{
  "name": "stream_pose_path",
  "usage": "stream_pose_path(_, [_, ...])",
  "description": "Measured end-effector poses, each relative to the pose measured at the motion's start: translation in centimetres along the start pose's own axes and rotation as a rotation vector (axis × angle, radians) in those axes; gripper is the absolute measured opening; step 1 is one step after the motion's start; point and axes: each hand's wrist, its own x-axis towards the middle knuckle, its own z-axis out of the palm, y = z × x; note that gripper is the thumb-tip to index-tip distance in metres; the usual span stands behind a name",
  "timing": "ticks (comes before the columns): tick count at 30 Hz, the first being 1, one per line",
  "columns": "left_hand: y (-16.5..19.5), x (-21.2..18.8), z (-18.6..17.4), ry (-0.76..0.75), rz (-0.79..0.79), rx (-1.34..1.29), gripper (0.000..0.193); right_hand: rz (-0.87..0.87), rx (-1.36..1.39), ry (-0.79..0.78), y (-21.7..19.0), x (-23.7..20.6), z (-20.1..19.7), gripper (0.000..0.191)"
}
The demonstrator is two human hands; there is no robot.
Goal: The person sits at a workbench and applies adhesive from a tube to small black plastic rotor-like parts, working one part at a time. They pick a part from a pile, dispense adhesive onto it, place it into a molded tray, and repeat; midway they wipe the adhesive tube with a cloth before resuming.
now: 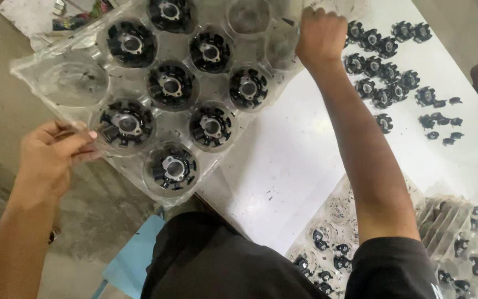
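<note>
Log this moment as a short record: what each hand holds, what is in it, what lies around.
left hand: grips the near edge of the clear tray
right hand: grips the tray's far edge
tray: held tilted off the table's left side; round pockets, most holding black ring parts, a few empty
table: white, loose black parts in a cluster at the far right
near right: more trays with small black pieces

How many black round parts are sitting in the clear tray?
8 in the clear tray: top row; middle; lower. The top one is cut off, so more may be hidden.
</note>
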Motion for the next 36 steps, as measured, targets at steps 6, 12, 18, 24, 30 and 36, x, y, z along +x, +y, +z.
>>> stream_pose_path(6, [-4.9,0.5,-1.4,-0.020,0.061,0.040,0.016,0.138,0.266,-0.222,0.7,-3.3,0.7,0.024])
stream_pose_path(12, [-6.5,1.4,1.8,0.179,0.163,-0.084,0.010,0.253,0.445,-0.063,1.9,-4.2,-3.9,0.024])
stream_pose_path(18, [-6.6,1.1,3.4,0.167,0.317,0.072,0.007,0.291,0.585,-0.165,-0.4,-2.4,-10.0,0.022])
stream_pose_path(24, [-5.1,0.4,3.7,0.110,0.420,0.144,0.009,0.146,0.737,-0.074,-5.0,1.6,-17.8,0.017])
stream_pose_path(30, [-3.1,4.7,-4.6,-0.240,0.183,0.215,0.014,0.186,0.783,-0.124,-14.0,9.9,-24.4,0.018])
stream_pose_path(36, [-2.2,16.2,-14.5,-0.201,0.370,0.563,0.020,0.325,0.958,-0.315,-24.2,17.0,-25.3,0.020])
